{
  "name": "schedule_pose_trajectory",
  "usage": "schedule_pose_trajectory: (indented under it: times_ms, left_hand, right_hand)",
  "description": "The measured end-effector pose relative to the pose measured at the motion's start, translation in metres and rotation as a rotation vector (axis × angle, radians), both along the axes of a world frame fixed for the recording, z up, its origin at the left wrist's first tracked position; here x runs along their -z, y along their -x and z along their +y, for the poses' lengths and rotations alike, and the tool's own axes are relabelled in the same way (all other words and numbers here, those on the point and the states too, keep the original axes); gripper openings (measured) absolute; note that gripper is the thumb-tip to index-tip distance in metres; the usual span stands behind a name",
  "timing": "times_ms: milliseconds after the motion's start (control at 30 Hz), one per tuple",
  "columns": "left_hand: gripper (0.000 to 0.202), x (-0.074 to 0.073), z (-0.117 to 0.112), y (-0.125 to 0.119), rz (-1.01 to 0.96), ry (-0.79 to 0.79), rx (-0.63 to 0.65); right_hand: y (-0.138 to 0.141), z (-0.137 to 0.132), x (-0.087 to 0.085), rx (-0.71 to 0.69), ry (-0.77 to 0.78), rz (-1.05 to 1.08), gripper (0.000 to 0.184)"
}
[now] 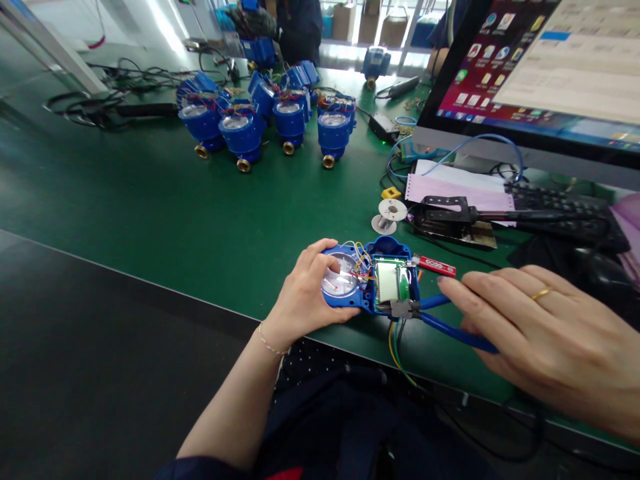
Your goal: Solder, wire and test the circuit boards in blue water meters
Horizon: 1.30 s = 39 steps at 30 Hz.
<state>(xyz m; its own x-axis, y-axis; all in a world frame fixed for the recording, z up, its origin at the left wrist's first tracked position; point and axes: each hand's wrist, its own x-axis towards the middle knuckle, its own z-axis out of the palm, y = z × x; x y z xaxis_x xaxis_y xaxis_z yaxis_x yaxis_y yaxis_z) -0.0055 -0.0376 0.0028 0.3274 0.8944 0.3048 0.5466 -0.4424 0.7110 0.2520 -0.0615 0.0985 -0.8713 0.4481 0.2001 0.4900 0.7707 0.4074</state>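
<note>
A blue water meter [367, 303] lies at the table's near edge with its lid swung aside, baring a green circuit board with a pale display [387, 283]. My left hand [305, 287] wraps round the meter's dial side, thumb and fingers on the rim of the clear round dial [344, 283]. Thin coloured wires [363, 263] run between dial and board. Blue-handled pliers [440, 323] are gripped in my right hand [545, 327]; their jaws touch or overlap the board's lower edge. A red stick-like module [436, 266] with white lettering sits at the board's right.
Several blue water meters [243, 137] with brass fittings stand farther back. A solder spool [393, 212], a yellow block [391, 193] and a soldering iron [485, 215] lie ahead on the right. The monitor [540, 80] and keyboard [565, 213] fill the right. A person [300, 30] works across the table.
</note>
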Motion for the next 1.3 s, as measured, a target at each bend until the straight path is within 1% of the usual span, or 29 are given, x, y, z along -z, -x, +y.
schedule_pose_trajectory:
  times_ms: [167,333,433,533,700,933,1133,1300]
  left_hand:
    - [0.055,0.0,-0.001,0.0,0.0,0.006,-0.001]
    - [0.055,0.001,-0.002,0.0,0.0,0.013,-0.003]
    - [0.056,0.001,-0.002,0.0,0.0,0.011,-0.007]
    - [0.057,0.001,-0.002,0.0,0.001,0.007,-0.006]
    - [0.057,0.004,-0.001,0.0,-0.004,0.005,-0.002]
    - [0.057,0.002,0.0,0.0,-0.002,0.011,-0.007]
    - [0.056,0.002,0.0,-0.002,-0.01,0.006,-0.008]
    - [0.056,0.003,0.0,-0.001,-0.014,0.003,-0.01]
  right_hand:
    - [-0.006,-0.001,0.012,0.064,0.042,0.106,0.03]
    - [-0.008,-0.004,0.027,0.105,0.053,0.287,0.029]
    - [-0.008,-0.006,0.03,0.139,0.023,0.376,0.027]
    - [-0.01,-0.004,0.028,0.152,0.007,0.355,0.028]
    - [-0.009,0.0,0.021,0.108,0.064,0.254,0.031]
    - [0.003,0.003,0.007,0.138,0.078,0.088,0.035]
    - [0.014,0.004,-0.003,0.155,0.034,-0.013,0.029]
    - [0.018,0.005,-0.007,0.102,0.014,-0.024,0.022]
